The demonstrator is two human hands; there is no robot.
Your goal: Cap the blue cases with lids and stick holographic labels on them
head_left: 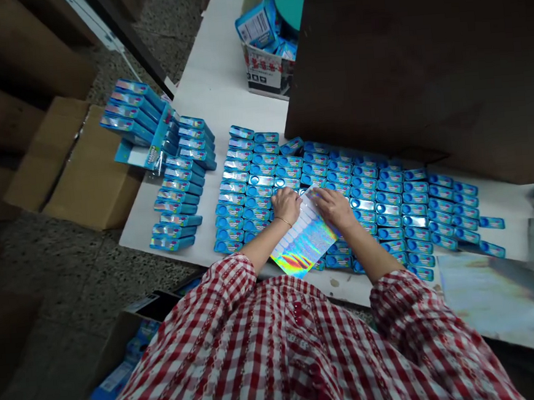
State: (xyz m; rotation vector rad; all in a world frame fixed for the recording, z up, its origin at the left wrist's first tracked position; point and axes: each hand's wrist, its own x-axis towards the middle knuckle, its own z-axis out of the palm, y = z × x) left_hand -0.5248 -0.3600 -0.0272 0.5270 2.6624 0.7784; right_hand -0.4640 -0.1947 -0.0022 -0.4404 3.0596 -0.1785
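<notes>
A shiny rainbow-coloured sticker sheet with a column of pale, rounded labels slants between my hands, above the rows of small blue boxes. My right hand grips its upper right edge, fingers bent over the sheet. At the upper left edge, my left hand is closed, its fingers curled and the thumb side against the sheet. The fingertips of both hands are partly hidden. Beneath the hands and sheet, several of the blue boxes are covered from view.
More blue boxes stand stacked at the table's left end, around a blue display tray. Behind is a carton of blue packages, beside a dark brown panel. Another shiny sheet lies right. Cardboard is on the floor.
</notes>
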